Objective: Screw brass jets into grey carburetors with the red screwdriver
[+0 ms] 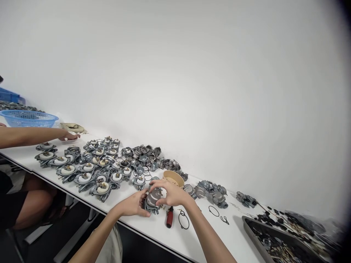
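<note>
Near the table's front edge sits a grey metal carburetor [150,209], with a rounded float bowl [154,197] on its top. My left hand [134,204] is at its left side, fingers curled against the body and thumb in front. From above and the right, my right hand [171,193] grips the bowl between thumb and fingers. Just right of the carburetor lies a screwdriver with a red handle [169,218]. Beside that is a black rubber ring gasket [183,220]. A round tan tub [173,176] stands behind my right hand.
Many open carburetors with white floats [85,177] cover the table's left part. Loose bowls [144,153] are heaped by the wall. Assembled carburetors [216,195] lie right of the tub. A grey parts tray [248,228] is far right. A co-worker's arm [35,136] reaches in near a blue basket [30,118].
</note>
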Available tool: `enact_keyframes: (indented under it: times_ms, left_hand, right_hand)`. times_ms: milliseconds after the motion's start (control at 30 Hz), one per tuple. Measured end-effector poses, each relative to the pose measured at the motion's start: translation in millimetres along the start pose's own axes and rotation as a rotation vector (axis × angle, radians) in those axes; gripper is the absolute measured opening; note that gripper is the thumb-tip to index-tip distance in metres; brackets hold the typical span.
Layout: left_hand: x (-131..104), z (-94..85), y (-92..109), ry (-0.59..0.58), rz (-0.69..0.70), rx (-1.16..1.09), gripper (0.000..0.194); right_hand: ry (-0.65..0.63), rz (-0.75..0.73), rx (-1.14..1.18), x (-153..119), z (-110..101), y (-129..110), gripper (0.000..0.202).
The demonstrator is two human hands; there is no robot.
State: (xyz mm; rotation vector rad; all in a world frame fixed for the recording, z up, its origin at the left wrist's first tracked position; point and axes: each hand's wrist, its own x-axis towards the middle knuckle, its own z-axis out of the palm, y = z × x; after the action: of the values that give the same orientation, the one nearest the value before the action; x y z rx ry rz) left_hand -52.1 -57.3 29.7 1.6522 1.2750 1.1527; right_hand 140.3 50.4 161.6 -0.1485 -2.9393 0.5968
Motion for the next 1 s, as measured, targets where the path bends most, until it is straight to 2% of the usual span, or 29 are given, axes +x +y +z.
enact_keyframes:
  times_ms: [167,367,433,533,633,700,867,1000]
  left_hand:
    - [4,2.7,-8,-0.013,-0.019,-0.133,0.117]
    - [-5,-4.1,12,0.039,-0.059,0.122,0.130]
    - [-10,-10.0,20,0.013,-0.085,0.168,0.123]
    - [-14,-17.2,26,-0.034,-0.078,0.189,0.095]
    - [-11,-16.0,27,-0.020,-0.072,0.243,0.074]
    - [-8,-9.3,25,0.035,-0.056,0.306,0.074]
    - [-3,10.3,22,0.205,0.044,0.440,0.088]
    - [-6,8.0,25,0.160,-0.015,0.438,0.082]
  right_hand:
    - [0.001,0.008,0.006,2,3,0,0.043]
    - [0.159,0.054,0.065,-9,-8,6,0.042]
    - [0.200,0.056,0.044,-14,-16,6,0.040]
    - [0.201,0.051,0.008,-19,-23,3,0.039]
    - [0.175,0.061,-0.041,-20,-21,-2,0.039]
    - [0.171,0.073,-0.091,-19,-15,-4,0.038]
    - [0.174,0.119,-0.139,-13,-5,-2,0.039]
    - [0.174,0.165,-0.116,-14,-9,1,0.038]
